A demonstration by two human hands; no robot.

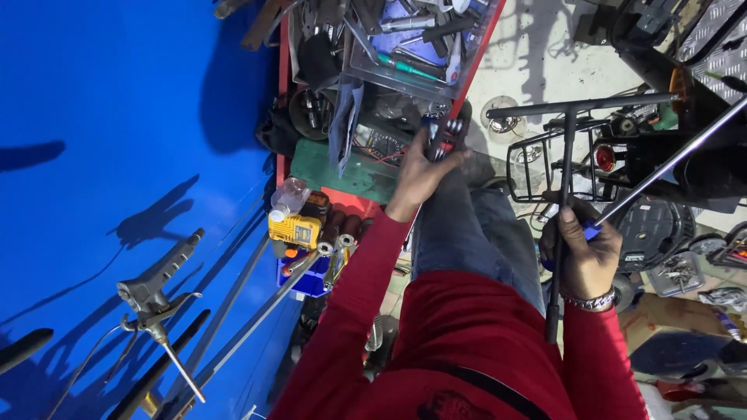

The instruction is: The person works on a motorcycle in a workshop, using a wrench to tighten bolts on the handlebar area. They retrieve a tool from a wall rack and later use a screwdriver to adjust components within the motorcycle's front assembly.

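Workshop clutter surrounds a red tool cart (285,93), the landmark here, with a blue wall (117,117) to its left and a parked scooter (661,171) well to its right. The right hand (583,253) is closed around a black T-handle wrench (566,179), its long shaft near upright, plus a slanting steel rod (677,155). The left hand (420,173), nearer the cart, grips a small socket holder (445,132) at the cart's front edge.

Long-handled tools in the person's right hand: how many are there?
2. A black T-handle wrench stands upright through the right hand; a long grey rod with a blue grip slants up to the right from the same fist.
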